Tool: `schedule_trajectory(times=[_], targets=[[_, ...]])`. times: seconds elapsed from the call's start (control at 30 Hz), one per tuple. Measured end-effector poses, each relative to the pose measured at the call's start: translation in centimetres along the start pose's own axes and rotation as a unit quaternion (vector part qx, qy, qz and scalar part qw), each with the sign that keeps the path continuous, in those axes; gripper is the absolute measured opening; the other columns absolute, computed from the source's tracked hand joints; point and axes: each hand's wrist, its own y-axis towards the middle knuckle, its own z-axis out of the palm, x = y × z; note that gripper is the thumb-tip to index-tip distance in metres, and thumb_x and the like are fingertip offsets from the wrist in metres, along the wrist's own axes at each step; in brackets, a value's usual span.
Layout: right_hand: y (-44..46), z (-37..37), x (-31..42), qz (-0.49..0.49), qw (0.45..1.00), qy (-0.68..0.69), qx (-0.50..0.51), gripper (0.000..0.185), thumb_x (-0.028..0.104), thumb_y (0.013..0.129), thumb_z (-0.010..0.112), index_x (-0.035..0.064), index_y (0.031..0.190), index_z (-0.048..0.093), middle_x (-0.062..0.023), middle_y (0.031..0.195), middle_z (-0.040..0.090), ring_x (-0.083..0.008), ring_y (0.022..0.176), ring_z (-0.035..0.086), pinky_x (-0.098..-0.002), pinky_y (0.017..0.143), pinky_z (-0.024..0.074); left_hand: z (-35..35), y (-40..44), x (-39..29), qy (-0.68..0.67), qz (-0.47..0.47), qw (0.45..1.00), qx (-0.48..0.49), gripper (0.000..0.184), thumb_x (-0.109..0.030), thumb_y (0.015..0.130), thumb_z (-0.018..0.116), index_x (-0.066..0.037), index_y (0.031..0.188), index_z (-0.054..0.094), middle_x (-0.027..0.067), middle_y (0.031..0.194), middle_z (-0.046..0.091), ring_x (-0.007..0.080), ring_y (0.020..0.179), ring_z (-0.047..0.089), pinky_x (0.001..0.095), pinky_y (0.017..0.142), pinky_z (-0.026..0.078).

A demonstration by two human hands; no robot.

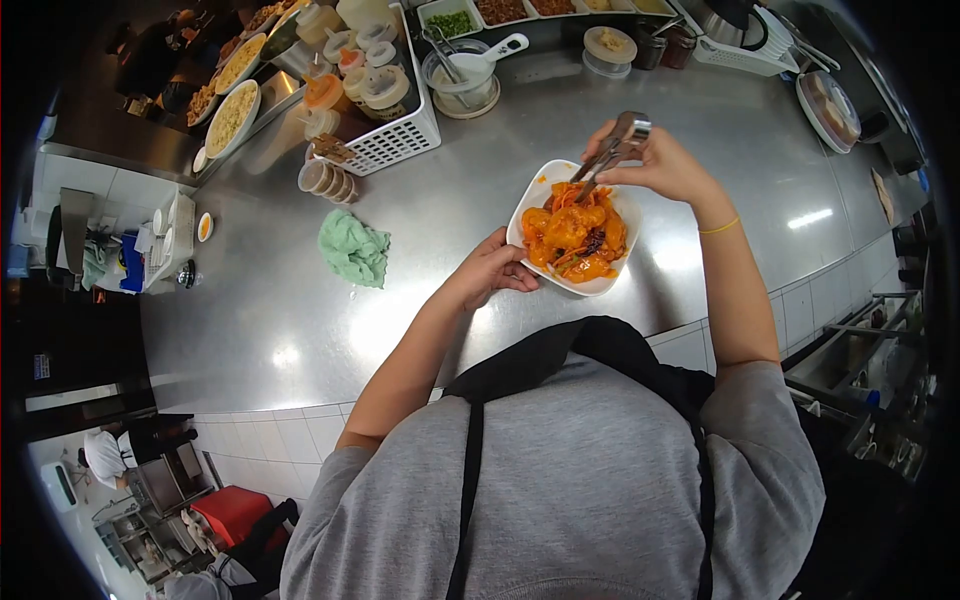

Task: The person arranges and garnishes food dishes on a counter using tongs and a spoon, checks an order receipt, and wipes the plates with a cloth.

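A white, rounded-square bowl [517,222] sits at the front of the steel counter, filled with orange glazed food pieces [570,228] and some dark bits. My left hand [492,268] grips the bowl's left rim, its fingers curled against the side. Metal tongs [628,128] are in my right hand [655,165], which is closed around them above the bowl's upper right edge. The tongs' tips reach down to the top of the food; whether they pinch a piece I cannot tell. A yellow band circles my right wrist.
Left of the bowl lies a crumpled green cloth [354,248]. A white basket [405,142] of sauce bottles stands behind it, beside a tub with a white-handled scoop [503,48]. Lidded containers [608,50] are at the back. Other people [108,455] are at lower left.
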Motion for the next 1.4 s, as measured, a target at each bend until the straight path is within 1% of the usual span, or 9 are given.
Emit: schedule_trajectory(times=[0.17,0.27,0.5,0.73,0.87,1.03,1.13,1.2,1.4], targets=[[1.1,1.2,-1.8,0.003,0.998,-0.032,0.046,0.02,0.006,0.072,0.066,0.0061,0.09,0.058,-0.0024,0.087,0.063,-0.0107,0.08,0.059,-0.0273,0.077,0.047,0.3,-0.2,-0.1,0.005,0.001,1.0,-0.004,0.034,-0.016,0.083,0.048,-0.002,0.111,0.035,0.0146,0.089,0.058,0.0195,0.07,0.063,0.0284,0.063,0.054],[1.0,0.9,-1.6,0.031,0.999,-0.025,0.025,0.019,0.005,0.072,0.065,0.0047,0.089,0.057,-0.0033,0.087,0.062,-0.0111,0.078,0.059,-0.0263,0.076,0.0478,0.2,-0.2,-0.1,0.007,-0.002,1.0,-0.005,0.033,-0.016,0.084,0.048,-0.002,0.111,0.035,0.0143,0.089,0.057,0.0195,0.069,0.063,0.0282,0.063,0.054],[-1.5,-0.4,1.5,-0.042,0.997,0.021,-0.056,0.016,0.002,0.073,0.064,0.0031,0.087,0.057,-0.0038,0.086,0.061,-0.0106,0.079,0.059,-0.0246,0.073,0.049,-0.1,0.0,0.1,-0.002,-0.001,1.0,0.001,0.035,-0.015,0.084,0.048,-0.002,0.113,0.034,0.0141,0.089,0.057,0.0194,0.069,0.063,0.0276,0.062,0.054],[-2.7,1.4,3.0,-0.011,0.999,-0.049,0.02,0.022,0.002,0.07,0.069,0.0028,0.087,0.055,-0.0055,0.089,0.06,-0.0147,0.088,0.059,-0.0295,0.076,0.0485,0.0,-0.1,0.0,0.001,0.004,1.0,0.002,0.037,-0.016,0.083,0.048,-0.002,0.115,0.034,0.0145,0.088,0.058,0.0194,0.07,0.063,0.0276,0.062,0.055],[-2.9,0.6,3.4,-0.031,0.998,-0.043,-0.025,0.025,0.005,0.068,0.071,0.0038,0.088,0.056,-0.0049,0.09,0.06,-0.0137,0.087,0.059,-0.0286,0.076,0.048,0.1,-0.1,-0.1,-0.004,0.001,1.0,-0.001,0.037,-0.015,0.084,0.048,-0.001,0.114,0.034,0.0146,0.087,0.058,0.0194,0.069,0.063,0.0273,0.062,0.054],[-4.1,0.3,3.4,-0.038,0.996,-0.077,0.001,0.027,0.005,0.068,0.071,0.0047,0.089,0.055,-0.0052,0.09,0.06,-0.0159,0.087,0.06,-0.0293,0.076,0.0485,0.1,-0.1,-0.1,-0.001,-0.002,1.0,-0.002,0.036,-0.015,0.084,0.048,-0.001,0.114,0.034,0.0149,0.086,0.058,0.0195,0.069,0.063,0.0272,0.061,0.054],[-6.7,0.0,3.5,0.005,0.995,-0.065,-0.079,0.027,0.005,0.068,0.071,0.0042,0.089,0.055,-0.0055,0.088,0.06,-0.0157,0.084,0.059,-0.0292,0.076,0.0487,0.0,-0.2,-0.1,0.0,0.001,1.0,-0.001,0.035,-0.016,0.084,0.047,-0.001,0.113,0.034,0.0151,0.087,0.058,0.0196,0.069,0.063,0.0272,0.061,0.054],[-8.0,1.1,2.4,0.055,0.987,-0.085,-0.128,0.026,0.004,0.069,0.07,0.0038,0.089,0.054,-0.0056,0.087,0.06,-0.0148,0.082,0.059,-0.0287,0.076,0.049,-0.3,0.0,0.0,0.011,-0.011,1.0,0.007,0.042,-0.015,0.084,0.046,-0.002,0.121,0.031,0.0161,0.099,0.055,0.021,0.073,0.062,0.0314,0.069,0.054],[-8.5,3.5,-0.1,0.032,0.972,-0.06,-0.224,0.021,0.008,0.071,0.069,0.0029,0.087,0.057,-0.0026,0.085,0.06,-0.0127,0.081,0.061,-0.0279,0.074,0.0512,-0.2,0.0,0.0,0.015,-0.008,1.0,0.001,0.04,-0.015,0.085,0.045,-0.002,0.12,0.032,0.0156,0.098,0.055,0.0203,0.073,0.062,0.0322,0.069,0.054]])
